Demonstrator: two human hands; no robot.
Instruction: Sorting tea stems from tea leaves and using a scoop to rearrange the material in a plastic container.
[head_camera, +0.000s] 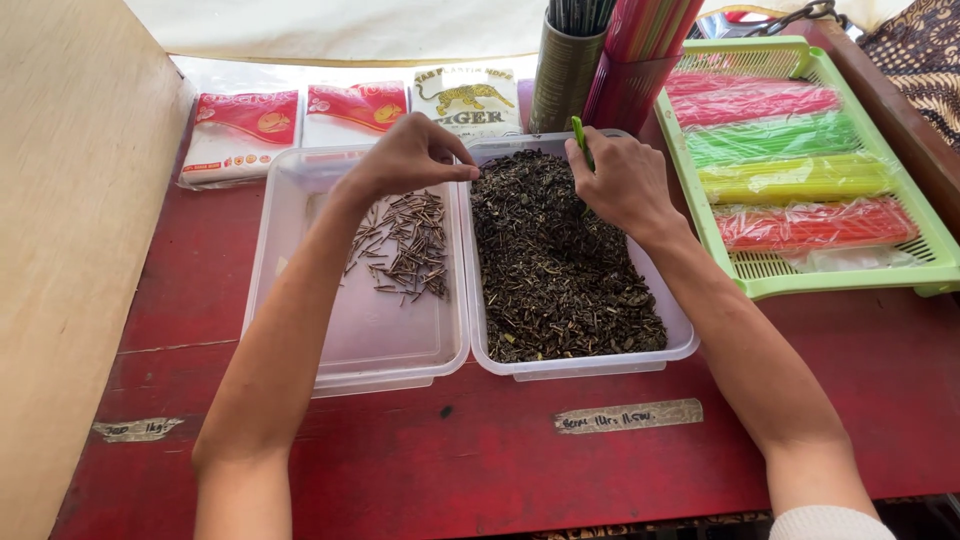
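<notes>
Head view: your left hand pinches its fingers closed at the divide between the two clear tubs, above the pile of small stems in the left tub. Your right hand grips a green stick over the dried leaves filling the right tub on the red counter.

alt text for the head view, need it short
Two bare hands work over two clear plastic tubs on a red table: the left hand pinches at the rim between them, the right hand holds a green stick over the right tub of dark dried leaves. The left tub holds a small pile of thin twigs; a green tray of coloured straw packs sits right.
</notes>
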